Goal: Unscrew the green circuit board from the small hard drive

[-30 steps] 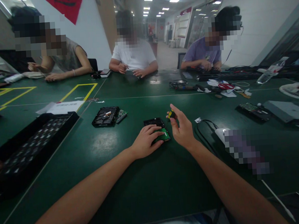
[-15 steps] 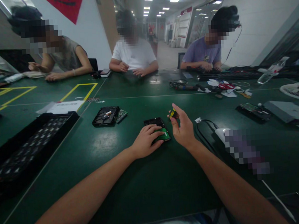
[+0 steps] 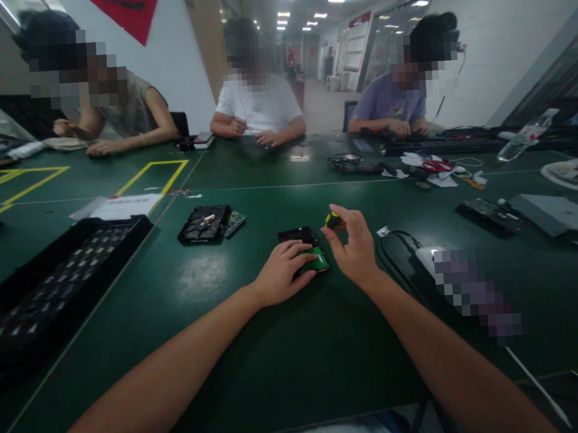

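A hard drive (image 3: 297,234) lies on the green table with its green circuit board (image 3: 320,261) facing up. My left hand (image 3: 283,272) holds it down, the fingers spread across it and the thumb along its near edge; part of the drive is hidden underneath. Just to the right, my right hand (image 3: 352,245) pinches a short yellow-and-black screwdriver (image 3: 333,220) between thumb and fingers. The hand is raised above the tabletop, and I cannot make out the screwdriver's tip.
Left of the drive lie another opened hard drive (image 3: 204,224) and a loose circuit board (image 3: 235,224). A long black tray (image 3: 123,230) with small parts fills the far left. A power strip (image 3: 429,260) and another drive (image 3: 489,216) lie right. Several people sit opposite.
My right hand has turned slightly, tilting the screwdriver and moving its fingertips a little to the left. My left hand and the hard drive stay where they were.
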A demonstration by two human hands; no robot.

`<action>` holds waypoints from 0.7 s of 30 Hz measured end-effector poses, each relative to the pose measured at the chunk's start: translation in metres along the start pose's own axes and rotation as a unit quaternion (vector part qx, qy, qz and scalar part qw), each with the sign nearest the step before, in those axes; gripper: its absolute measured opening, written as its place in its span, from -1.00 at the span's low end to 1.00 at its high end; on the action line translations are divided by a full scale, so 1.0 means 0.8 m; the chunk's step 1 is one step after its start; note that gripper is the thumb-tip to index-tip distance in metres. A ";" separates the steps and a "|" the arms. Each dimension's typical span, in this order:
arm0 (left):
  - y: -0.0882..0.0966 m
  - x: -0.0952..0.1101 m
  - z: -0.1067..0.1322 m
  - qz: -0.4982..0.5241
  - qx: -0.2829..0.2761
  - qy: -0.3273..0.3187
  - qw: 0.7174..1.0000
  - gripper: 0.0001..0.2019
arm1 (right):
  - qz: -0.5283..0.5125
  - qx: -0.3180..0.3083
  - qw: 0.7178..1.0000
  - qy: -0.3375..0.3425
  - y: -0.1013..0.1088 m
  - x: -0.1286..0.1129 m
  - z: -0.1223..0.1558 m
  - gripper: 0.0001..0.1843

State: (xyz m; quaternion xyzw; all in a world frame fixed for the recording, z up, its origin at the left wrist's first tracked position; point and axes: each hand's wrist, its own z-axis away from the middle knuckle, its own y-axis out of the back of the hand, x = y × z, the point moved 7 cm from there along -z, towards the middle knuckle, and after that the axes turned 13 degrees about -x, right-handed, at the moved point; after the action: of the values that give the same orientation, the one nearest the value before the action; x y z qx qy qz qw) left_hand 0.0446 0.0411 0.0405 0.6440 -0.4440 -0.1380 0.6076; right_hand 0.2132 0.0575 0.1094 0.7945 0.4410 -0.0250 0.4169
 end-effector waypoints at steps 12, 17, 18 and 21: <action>-0.003 -0.003 -0.001 -0.001 -0.001 -0.003 1.000 -0.63 | 0.014 -0.005 1.000 0.003 -0.005 0.004 0.002 -0.41; -0.003 -0.003 0.000 -0.006 -0.002 -0.002 1.000 -0.61 | 0.031 0.017 0.999 0.004 0.002 0.003 0.002 -0.42; -0.003 -0.002 0.000 -0.006 -0.003 -0.001 1.000 -0.61 | 0.031 0.016 0.999 0.002 0.003 0.003 0.002 -0.42; -0.002 -0.002 -0.001 -0.005 -0.002 0.000 1.000 -0.61 | 0.022 0.005 1.000 0.000 0.001 0.003 0.002 -0.40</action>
State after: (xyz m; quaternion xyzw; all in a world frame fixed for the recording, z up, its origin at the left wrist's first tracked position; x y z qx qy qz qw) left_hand 0.0449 0.0422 0.0386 0.6449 -0.4400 -0.1420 0.6086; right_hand 0.2160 0.0579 0.1076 0.8060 0.4231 -0.0175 0.4135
